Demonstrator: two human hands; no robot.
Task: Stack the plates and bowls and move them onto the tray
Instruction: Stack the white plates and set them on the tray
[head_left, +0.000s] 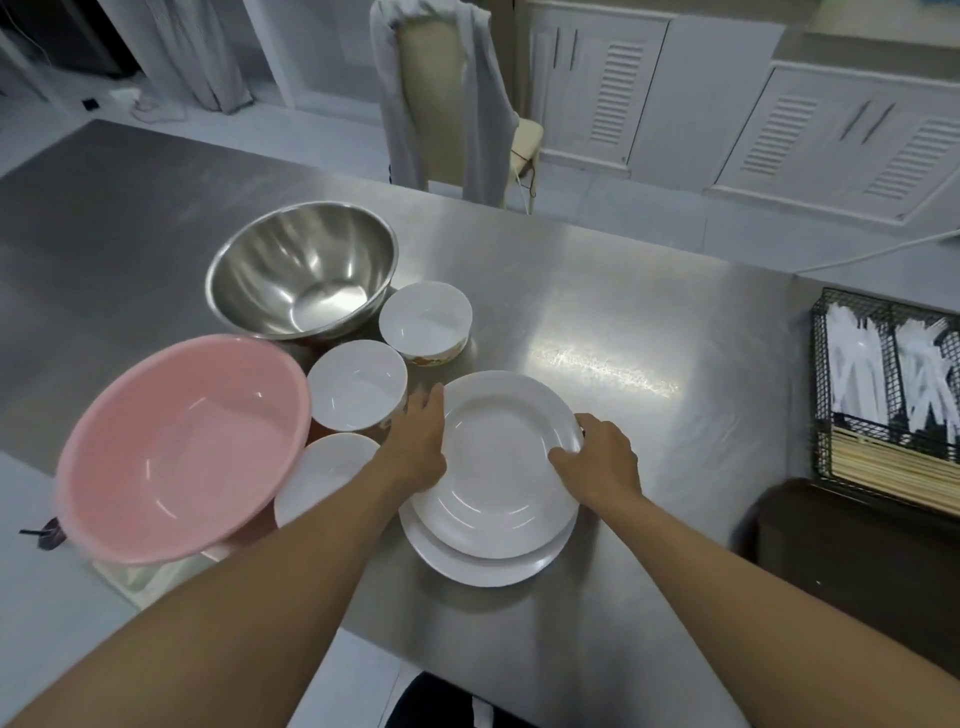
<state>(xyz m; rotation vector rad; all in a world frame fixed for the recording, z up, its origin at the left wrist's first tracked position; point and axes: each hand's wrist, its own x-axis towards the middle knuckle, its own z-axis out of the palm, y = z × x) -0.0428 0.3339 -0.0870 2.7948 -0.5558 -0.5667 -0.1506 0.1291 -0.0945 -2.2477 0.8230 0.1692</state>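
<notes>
A white plate (498, 467) lies partly over a second white plate (488, 564) on the steel table, shifted toward the far side. My left hand (418, 441) grips its left rim and my right hand (602, 462) grips its right rim. To the left stand three white bowls: one at the back (426, 322), one in the middle (356, 384), and one nearest me (324, 473) partly hidden by my left forearm. A dark brown tray (852, 551) sits at the right edge of the table.
A large steel mixing bowl (301, 270) stands behind the white bowls. A pink plastic basin (182, 447) overhangs the table's left edge. A wire basket (888, 395) with white plastic cutlery and chopsticks sits behind the tray. A chair draped in cloth (441, 98) stands beyond the table.
</notes>
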